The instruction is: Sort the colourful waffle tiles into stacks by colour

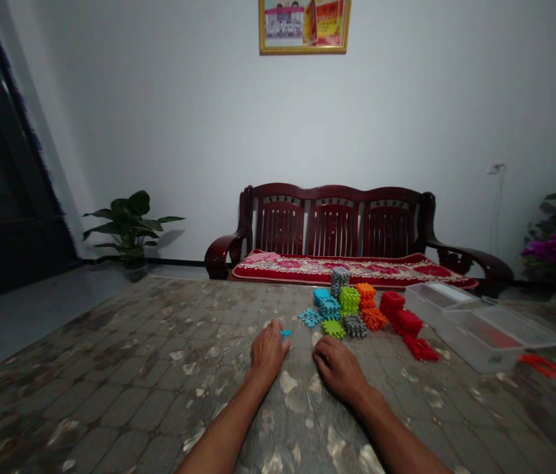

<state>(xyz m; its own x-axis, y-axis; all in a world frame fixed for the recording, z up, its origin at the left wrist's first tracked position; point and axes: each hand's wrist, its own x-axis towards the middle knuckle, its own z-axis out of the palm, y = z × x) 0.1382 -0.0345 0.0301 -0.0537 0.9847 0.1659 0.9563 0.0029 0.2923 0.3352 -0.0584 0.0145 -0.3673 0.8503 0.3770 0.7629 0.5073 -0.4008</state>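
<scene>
My left hand (268, 349) is over the patterned tabletop, its fingers closed on a small blue interlocking plastic piece (285, 334) that shows at the fingertips. Its other parts are hidden behind the fingers. My right hand (337, 364) rests on the table with its fingers curled in, and nothing shows in it. Just beyond the hands lie a flat light-blue piece (310, 318) and a flat lime-green piece (333, 328). Behind them stand stacks of interlocking pieces: blue (329, 308), green (349, 301), grey (339, 280), orange (374, 318) and red (408, 323).
A clear plastic box (485, 339) with its lid (439, 294) is at the right, an orange-red piece (541, 365) beside it. Past the table stands a dark wooden bench (337, 197). Potted plants (132, 227) flank the room.
</scene>
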